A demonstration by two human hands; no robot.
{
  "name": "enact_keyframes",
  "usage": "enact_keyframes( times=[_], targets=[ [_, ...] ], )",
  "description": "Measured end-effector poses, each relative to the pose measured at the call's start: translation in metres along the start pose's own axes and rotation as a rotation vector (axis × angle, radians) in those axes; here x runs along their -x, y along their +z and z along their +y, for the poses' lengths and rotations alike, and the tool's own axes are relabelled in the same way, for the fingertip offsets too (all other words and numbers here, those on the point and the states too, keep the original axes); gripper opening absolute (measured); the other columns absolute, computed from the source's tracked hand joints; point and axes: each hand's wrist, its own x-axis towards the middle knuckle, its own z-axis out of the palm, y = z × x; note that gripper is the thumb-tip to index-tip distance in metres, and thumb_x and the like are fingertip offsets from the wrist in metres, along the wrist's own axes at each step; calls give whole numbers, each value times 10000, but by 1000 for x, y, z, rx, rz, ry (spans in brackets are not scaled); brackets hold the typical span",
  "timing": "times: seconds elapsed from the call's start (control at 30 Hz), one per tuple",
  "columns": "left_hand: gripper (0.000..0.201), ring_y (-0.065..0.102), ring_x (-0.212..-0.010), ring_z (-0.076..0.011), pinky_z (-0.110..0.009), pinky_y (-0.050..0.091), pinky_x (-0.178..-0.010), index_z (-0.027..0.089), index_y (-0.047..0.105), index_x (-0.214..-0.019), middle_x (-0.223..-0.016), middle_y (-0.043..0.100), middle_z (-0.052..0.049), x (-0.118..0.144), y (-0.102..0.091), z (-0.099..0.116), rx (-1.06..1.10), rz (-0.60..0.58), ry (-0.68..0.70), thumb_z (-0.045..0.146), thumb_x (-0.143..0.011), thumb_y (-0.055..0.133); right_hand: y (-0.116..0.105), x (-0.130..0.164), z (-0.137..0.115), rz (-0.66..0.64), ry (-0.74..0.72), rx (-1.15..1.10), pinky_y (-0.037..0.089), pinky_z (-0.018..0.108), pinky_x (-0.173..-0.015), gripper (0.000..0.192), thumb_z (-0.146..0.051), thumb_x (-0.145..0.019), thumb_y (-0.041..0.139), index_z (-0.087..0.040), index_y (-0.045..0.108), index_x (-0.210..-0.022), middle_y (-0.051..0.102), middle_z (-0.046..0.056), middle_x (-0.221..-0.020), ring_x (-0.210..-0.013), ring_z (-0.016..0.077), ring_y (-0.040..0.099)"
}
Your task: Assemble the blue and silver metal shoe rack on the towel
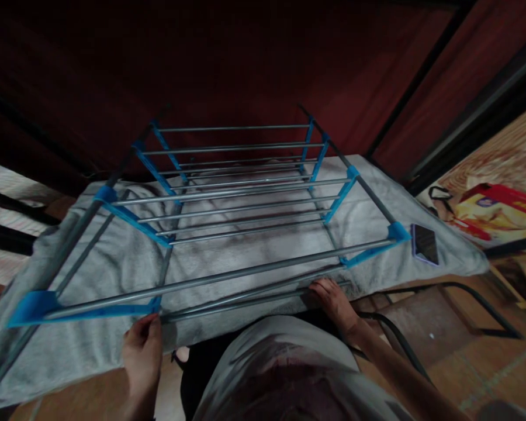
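Note:
A rack of grey metal tubes and blue plastic brackets (96, 313) lies across a grey blanket. Close to the blanket's front edge runs a loose-looking metal tube (245, 304), just beside another tube (267, 286). My left hand (142, 346) is closed at the tube's left end, its fingertips right below the corner of the front-left bracket; the exact contact is partly hidden. Towards the other end, my right hand (332, 297) curls its fingers over the same tube. Several thin bars (245, 207) span the rack between blue side pieces.
A phone (425, 244) rests on the blanket (379, 280) right of the rack. Further right are a red and yellow package (499, 210) and a black-framed chair (447, 321) on the tiled floor. A dark red panel (245, 64) stands behind the rack.

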Motion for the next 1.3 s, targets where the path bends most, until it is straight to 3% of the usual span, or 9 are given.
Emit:
enact_keyframes(
  times=[0.2, 0.37, 0.53, 0.67, 0.8, 0.9, 1.13, 1.3],
  targets=[
    [406, 578, -1025, -338, -516, 461, -1000, 181, 676, -920, -946, 627, -136, -4, -3, -2, -214, -52, 121, 505, -762, 491, -5, -6, -8, -13, -8, -48, 483, 393, -857, 176, -261, -1025, 470, -216, 622, -1101, 673, 81, -1055, -970, 221, 610],
    [441, 591, -986, -335, -512, 477, -971, 169, 666, -961, -947, 622, -145, -4, -5, 1, -283, -71, 94, 514, -774, 467, -5, -15, -16, 28, 21, -86, 466, 407, -905, 226, -242, -1030, 431, -226, 601, -1179, 661, 92, -1117, -1059, 231, 596],
    [512, 593, -1025, -359, -512, 466, -982, 146, 667, -1032, -1002, 655, -173, -7, -7, 4, -306, -111, 107, 534, -763, 467, -6, -25, -20, 66, 113, -56, 451, 412, -858, 222, -215, -1014, 416, -224, 627, -1080, 648, 97, -1047, -973, 240, 577],
    [522, 606, -956, -355, -506, 482, -940, 156, 697, -1021, -974, 666, -164, -10, -11, 1, -303, -158, 89, 541, -742, 482, -14, -12, -13, 268, 311, -211, 452, 399, -843, 167, -240, -999, 439, -236, 606, -997, 622, 58, -927, -911, 223, 563],
    [440, 610, -853, -331, -488, 505, -865, 205, 718, -926, -861, 671, -120, -17, -12, -3, -292, -165, 99, 519, -678, 536, -21, 12, 9, 541, 679, -406, 460, 349, -785, 166, -339, -963, 478, -216, 582, -1005, 587, 33, -926, -869, 198, 553],
    [413, 618, -809, -321, -455, 519, -797, 212, 710, -891, -805, 683, -101, -25, -12, -7, -283, -234, 83, 498, -614, 598, -20, 21, 32, 724, 898, -464, 460, 328, -778, 270, -355, -889, 536, -202, 554, -1111, 576, 32, -985, -852, 179, 545],
    [398, 633, -774, -306, -440, 529, -803, 203, 704, -835, -768, 667, -96, -44, -9, -22, -352, -307, 72, 517, -610, 611, -14, 9, 52, 567, 792, -550, 420, 452, -1023, 429, -322, -808, 514, -201, 609, -1208, 658, 74, -1132, -1055, 242, 567],
    [352, 661, -825, -305, -438, 544, -813, 240, 695, -789, -840, 690, -80, -48, -11, -28, -302, -343, 90, 533, -600, 650, -15, 5, 52, 554, 834, -569, 402, 503, -1051, 447, -320, -791, 496, -179, 644, -1188, 681, 102, -1175, -1086, 274, 583]
  ],
)
